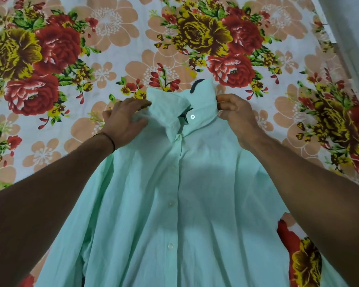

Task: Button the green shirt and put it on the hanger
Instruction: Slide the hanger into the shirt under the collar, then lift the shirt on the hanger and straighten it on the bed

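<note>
Buttons [170, 204], small and white, show down the closed placket of a pale green shirt [205, 204] lying front-up on a bed. Its collar points away from the person and its lower part runs off the near edge of the picture. Another white button [192, 116] sits on the collar stand, where the neck gapes. A dark navy strip [196, 83] shows behind the collar and again in the neck opening; whether it is lining or hanger cannot be told.

The left hand [124, 121], a dark thread [110, 139] round its wrist, has its fingers curled into bunched fabric at the shoulder beside the collar. The right hand [234, 114] pinches the collar's opposite edge between thumb and curled fingers.

The floral bedsheet [104, 23], red and yellow roses on white, lies open beyond the collar and to both sides of the shirt. The bed's edge [327, 30] runs down the far right, with a grey surface past it. The cloth is lightly creased.
</note>
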